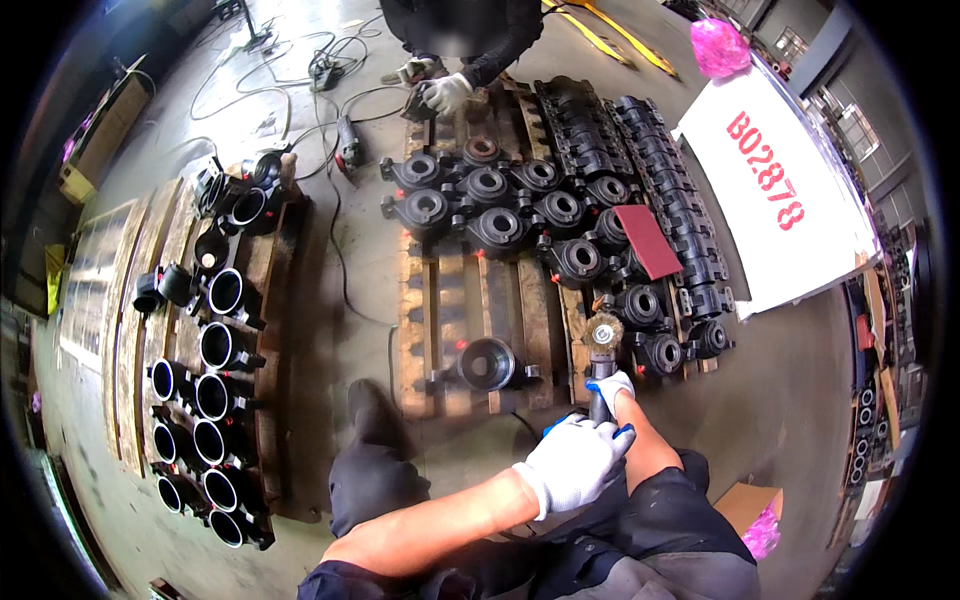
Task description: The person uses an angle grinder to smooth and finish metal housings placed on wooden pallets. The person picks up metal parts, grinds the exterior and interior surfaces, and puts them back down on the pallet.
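My left hand (575, 462), in a white glove with blue fingertips, is wrapped round the rear of an angle grinder (600, 366). Further forward, my right hand (616, 385), gloved alike, grips the same tool near its head. A round wire brush wheel (604, 333) sits on the grinder's front end. The wheel is beside a black ring-shaped metal part (640, 306) on the middle pallet; whether they touch I cannot tell. Left of the grinder, a single black cup-shaped part (487, 364) rests on the slats with its bore facing up.
Several black castings (497, 229) cover the middle pallet (413, 330), with a dark red pad (648, 242) on top. Across from me, a co-worker's gloved hand (446, 94) holds a tool. Another pallet (160, 330) carries black cylinders. Cables and a second grinder (348, 140) lie on the floor.
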Demonstrator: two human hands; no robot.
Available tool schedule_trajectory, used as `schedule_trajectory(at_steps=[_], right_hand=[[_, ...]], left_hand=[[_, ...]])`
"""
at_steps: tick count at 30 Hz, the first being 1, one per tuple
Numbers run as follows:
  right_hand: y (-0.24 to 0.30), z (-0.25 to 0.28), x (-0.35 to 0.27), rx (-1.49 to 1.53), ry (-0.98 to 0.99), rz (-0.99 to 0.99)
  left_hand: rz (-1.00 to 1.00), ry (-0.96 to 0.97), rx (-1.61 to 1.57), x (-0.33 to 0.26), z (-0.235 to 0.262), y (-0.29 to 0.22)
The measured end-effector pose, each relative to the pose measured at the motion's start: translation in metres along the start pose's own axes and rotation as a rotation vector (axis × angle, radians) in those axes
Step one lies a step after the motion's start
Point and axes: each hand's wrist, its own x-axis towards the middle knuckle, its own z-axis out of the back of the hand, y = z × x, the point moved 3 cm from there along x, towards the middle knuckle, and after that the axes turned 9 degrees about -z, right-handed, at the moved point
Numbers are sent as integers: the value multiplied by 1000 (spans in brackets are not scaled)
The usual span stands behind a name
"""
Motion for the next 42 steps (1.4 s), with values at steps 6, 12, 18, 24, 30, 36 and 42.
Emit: schedule_trajectory(at_steps=[6,12,18,24,30,36,42], right_hand=[[21,-11,-68,734,509,-229],[22,33,-66,1139,1008,147],[95,127,-228,1039,798,500],[109,149,-296,1084,1021,713],[77,153,-349,585,358,1147],[58,139,-381,1078,740,733],[37,158,-404,1007,782,702]], left_hand=[[142,-84,-125,1,9,1],[319,-307,-252,16,15,7],[576,-583,-362,7,7,30],[320,-726,-890,25,-8,46],[319,-808,-1580,22,-11,52],[162,-648,-1512,21,11,33],[23,-265,-1158,16,24,8]])
